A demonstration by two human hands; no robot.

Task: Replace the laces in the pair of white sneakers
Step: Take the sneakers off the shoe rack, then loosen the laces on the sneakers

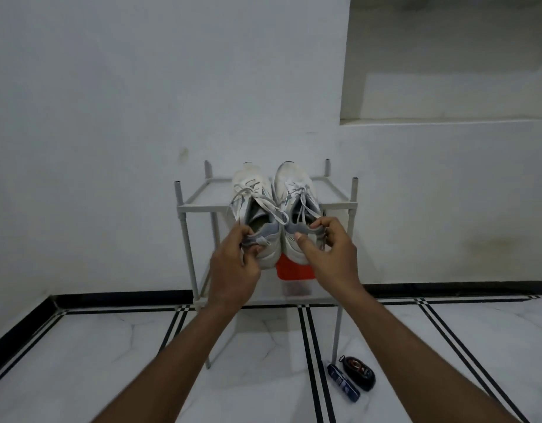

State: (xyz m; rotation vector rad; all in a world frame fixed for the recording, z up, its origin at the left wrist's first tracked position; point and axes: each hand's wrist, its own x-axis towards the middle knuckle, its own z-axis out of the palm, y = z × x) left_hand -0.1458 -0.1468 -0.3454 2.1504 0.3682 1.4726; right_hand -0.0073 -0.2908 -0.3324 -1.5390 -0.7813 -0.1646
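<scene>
Head view: both hands at rack point(340, 206).
Left hand point(233, 270): grips left sneaker point(251, 190) heel.
Right hand point(333, 254): grips right sneaker point(294, 184) heel.

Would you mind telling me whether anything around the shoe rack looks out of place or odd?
Two small items, a blue tube and a dark oval case, lie loose on the floor by the rack leg. Each hand, left and right, grips a sneaker heel; laces hang untied.

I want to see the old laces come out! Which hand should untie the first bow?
Probably the right hand: its fingers curl over the right sneaker collar, just below that bow. Left hand grips its sneaker's heel.
</scene>
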